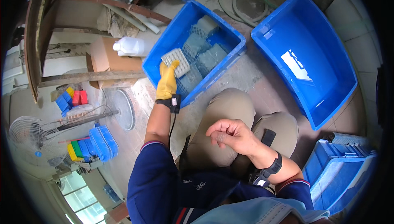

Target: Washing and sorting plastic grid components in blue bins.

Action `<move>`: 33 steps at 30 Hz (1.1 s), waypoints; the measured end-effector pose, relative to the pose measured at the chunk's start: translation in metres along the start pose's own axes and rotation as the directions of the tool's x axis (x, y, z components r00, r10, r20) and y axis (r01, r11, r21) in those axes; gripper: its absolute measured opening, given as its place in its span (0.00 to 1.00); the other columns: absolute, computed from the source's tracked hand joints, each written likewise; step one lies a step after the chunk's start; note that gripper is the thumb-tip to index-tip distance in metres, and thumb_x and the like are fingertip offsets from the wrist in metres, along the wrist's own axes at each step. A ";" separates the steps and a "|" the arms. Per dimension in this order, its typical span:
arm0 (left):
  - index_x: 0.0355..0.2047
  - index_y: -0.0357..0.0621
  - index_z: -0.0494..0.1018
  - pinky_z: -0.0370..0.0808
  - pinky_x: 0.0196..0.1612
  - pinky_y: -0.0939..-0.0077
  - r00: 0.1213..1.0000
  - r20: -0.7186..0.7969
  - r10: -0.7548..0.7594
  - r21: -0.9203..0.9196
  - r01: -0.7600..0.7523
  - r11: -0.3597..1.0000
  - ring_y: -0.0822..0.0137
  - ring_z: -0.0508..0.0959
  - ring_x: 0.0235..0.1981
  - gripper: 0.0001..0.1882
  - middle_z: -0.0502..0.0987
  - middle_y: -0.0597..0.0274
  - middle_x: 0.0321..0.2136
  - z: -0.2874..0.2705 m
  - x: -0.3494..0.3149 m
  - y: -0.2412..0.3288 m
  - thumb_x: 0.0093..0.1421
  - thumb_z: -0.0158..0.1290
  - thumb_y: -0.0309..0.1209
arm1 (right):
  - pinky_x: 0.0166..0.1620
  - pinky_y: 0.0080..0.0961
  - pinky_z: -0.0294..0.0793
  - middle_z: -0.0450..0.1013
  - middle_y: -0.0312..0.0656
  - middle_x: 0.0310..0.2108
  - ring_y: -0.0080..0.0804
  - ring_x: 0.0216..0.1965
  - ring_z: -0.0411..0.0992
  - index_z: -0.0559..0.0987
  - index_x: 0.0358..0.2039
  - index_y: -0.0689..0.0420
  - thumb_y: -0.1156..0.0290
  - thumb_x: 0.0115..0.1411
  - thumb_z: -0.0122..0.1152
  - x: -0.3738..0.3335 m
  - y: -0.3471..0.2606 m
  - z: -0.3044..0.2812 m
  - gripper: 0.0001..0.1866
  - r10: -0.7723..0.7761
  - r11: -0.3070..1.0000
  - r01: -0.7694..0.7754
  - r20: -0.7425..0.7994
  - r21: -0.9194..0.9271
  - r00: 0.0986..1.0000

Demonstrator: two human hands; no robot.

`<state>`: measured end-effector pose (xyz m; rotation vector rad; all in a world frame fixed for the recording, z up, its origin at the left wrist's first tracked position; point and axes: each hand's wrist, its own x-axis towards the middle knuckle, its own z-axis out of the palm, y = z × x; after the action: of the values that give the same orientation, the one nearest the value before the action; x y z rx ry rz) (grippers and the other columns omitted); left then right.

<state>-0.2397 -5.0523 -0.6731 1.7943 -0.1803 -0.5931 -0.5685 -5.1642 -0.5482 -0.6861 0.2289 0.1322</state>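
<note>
My left hand (167, 83), in a yellow rubber glove, grips a white gridded plastic basket (177, 61) at its near left edge. This hand is over the left end of a blue plastic tub (223, 20). Inside the tub, to the right of the held basket, several mesh baskets (210, 57) with pale, translucent contents sit in what looks like liquid. I cannot make out what fills them. My bare right hand (232, 135) hovers above my knees, fingers curled in and thumb against them, with nothing visible in the grasp.
A second, larger blue tub (316, 59) stands to the right, with a bright reflection on its bottom. Another blue crate (336, 174) is at lower right. At left are a white jug (130, 46), a cardboard box (108, 57), a fallen-looking fan (35, 135) and small coloured bins (102, 142).
</note>
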 end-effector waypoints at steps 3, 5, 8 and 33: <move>0.45 0.35 0.68 0.74 0.41 0.71 0.996 -0.040 0.079 -0.023 -0.080 0.997 0.62 0.77 0.38 0.18 0.75 0.55 0.40 0.015 0.001 0.027 0.52 0.52 0.22 | 0.28 0.12 0.65 0.72 0.32 0.25 0.13 0.26 0.67 0.76 0.37 0.58 0.72 0.61 0.51 -0.003 0.002 -0.002 0.07 0.005 1.000 -0.005 -0.001 -0.019 1.000; 0.46 0.35 0.68 0.73 0.42 0.73 0.995 -0.017 0.095 -0.125 -0.097 0.987 0.63 0.76 0.38 0.19 0.75 0.55 0.40 0.023 -0.002 0.038 0.52 0.53 0.24 | 0.27 0.12 0.65 0.72 0.31 0.25 0.13 0.26 0.67 0.76 0.37 0.58 0.72 0.61 0.51 -0.004 0.003 -0.004 0.07 0.007 1.000 -0.007 -0.007 -0.011 1.000; 0.47 0.35 0.67 0.72 0.42 0.71 0.997 0.001 0.083 -0.004 -0.083 0.997 0.62 0.76 0.39 0.20 0.75 0.55 0.40 -0.004 0.005 -0.004 0.52 0.52 0.23 | 0.28 0.12 0.66 0.72 0.32 0.25 0.13 0.27 0.67 0.76 0.37 0.58 0.72 0.61 0.51 0.002 0.002 0.000 0.07 0.019 0.998 -0.019 0.007 -0.055 1.000; 0.47 0.33 0.66 0.72 0.44 0.77 0.781 0.611 0.133 -0.090 -0.099 0.991 0.64 0.76 0.39 0.19 0.74 0.53 0.40 0.230 -0.040 0.121 0.55 0.49 0.28 | 0.28 0.15 0.67 0.72 0.34 0.27 0.16 0.26 0.67 0.75 0.37 0.58 0.71 0.59 0.50 -0.022 0.013 0.006 0.08 -0.138 0.990 0.136 -0.081 -0.024 0.987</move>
<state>-0.3631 -5.2699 -0.5921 1.4657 -0.7136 -1.0744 -0.5913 -5.1514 -0.5459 -0.7246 0.2589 -0.0257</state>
